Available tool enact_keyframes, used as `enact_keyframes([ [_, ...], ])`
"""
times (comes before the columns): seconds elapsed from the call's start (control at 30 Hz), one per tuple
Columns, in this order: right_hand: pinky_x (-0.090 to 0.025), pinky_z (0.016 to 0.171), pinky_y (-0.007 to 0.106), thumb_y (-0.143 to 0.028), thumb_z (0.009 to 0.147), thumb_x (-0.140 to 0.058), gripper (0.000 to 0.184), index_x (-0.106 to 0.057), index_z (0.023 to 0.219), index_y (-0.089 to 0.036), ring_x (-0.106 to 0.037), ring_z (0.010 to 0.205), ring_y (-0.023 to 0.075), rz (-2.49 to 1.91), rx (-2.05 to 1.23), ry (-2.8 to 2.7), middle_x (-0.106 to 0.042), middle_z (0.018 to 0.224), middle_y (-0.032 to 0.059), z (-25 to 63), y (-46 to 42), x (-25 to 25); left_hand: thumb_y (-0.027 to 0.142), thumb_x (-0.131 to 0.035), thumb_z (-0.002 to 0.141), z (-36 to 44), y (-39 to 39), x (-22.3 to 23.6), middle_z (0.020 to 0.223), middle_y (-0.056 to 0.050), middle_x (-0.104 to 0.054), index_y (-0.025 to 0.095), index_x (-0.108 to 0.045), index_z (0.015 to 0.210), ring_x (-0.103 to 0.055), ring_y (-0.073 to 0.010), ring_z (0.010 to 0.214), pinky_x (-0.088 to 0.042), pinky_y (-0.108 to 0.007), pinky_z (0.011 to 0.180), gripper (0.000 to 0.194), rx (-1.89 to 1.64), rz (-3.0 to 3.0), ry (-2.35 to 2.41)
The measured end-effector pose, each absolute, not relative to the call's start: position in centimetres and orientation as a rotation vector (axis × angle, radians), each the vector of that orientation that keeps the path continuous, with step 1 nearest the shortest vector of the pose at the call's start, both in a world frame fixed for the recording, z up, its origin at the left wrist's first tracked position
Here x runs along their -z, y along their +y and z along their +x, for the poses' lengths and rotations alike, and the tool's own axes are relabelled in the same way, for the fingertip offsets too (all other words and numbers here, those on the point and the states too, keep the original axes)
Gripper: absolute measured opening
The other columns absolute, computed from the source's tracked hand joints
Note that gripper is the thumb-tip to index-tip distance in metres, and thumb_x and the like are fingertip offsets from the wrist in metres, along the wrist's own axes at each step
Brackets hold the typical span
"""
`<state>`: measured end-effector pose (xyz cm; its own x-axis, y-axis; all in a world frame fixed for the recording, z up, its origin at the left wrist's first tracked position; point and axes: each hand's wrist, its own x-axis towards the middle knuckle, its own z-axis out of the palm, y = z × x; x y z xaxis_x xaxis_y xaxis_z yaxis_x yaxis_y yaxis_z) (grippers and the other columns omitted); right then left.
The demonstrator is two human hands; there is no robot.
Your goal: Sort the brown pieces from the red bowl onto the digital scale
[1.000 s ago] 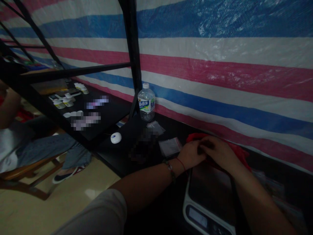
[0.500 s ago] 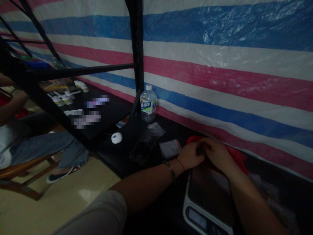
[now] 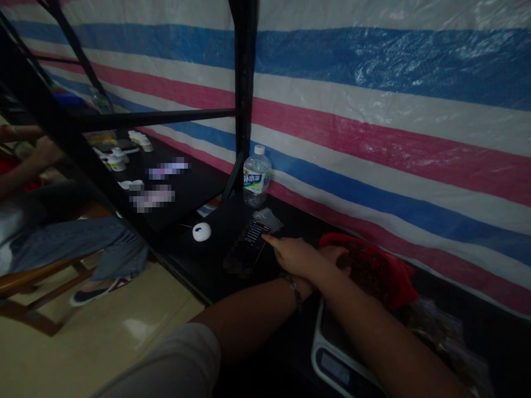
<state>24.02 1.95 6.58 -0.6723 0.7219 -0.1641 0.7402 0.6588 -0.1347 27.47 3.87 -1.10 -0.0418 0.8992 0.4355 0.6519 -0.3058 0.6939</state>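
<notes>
Black flat phone (image 3: 258, 237) at its fingertip, the pointing, otherwise loosely curled right hand (image 3: 297, 257) crosses the left hand (image 3: 335, 257), grip unclear, beside the red plastic bag (image 3: 405, 281).

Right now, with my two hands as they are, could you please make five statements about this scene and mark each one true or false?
1. The right hand points with its index finger at the phone. True.
2. The left hand is holding the phone. False: it is at the red bag, beside the dark contents.
3. The clear bottle lies on its side. False: it stands upright near the striped sheet, with its cap on.
4. The right forearm hides part of the scale. True.
5. The round white object sits on top of the phone. False: it is on the black surface, to the left of the phone.
</notes>
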Motion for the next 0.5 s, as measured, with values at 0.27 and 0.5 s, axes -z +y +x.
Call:
enact_keyframes([
  [0.27,-0.047,0.079,0.029,-0.015,0.088,-0.039,0.057,-0.04,0.143,-0.029,-0.065,0.101,0.0217,1.06,0.314,2.774,-0.065,0.118,0.0109,21.8,3.4,-5.0,0.03,-0.067,0.073,27.2,4.1,3.5,0.119,-0.016,-0.063,0.015,-0.059,0.121,-0.061,-0.0317,0.109,-0.05,-0.042,0.099,0.051,-1.067,2.028,1.104],
  [0.5,-0.047,0.073,0.029,-0.016,0.087,-0.04,0.058,-0.04,0.142,-0.033,-0.065,0.098,0.0224,1.102,0.33,2.778,-0.065,0.118,0.0089,22.7,3.0,-5.3,0.028,-0.068,0.07,27.0,4.0,2.1,0.115,-0.012,-0.066,0.02,-0.06,0.116,-0.062,-0.0294,0.105,-0.051,-0.041,0.097,0.048,-1.027,1.971,1.113],
])
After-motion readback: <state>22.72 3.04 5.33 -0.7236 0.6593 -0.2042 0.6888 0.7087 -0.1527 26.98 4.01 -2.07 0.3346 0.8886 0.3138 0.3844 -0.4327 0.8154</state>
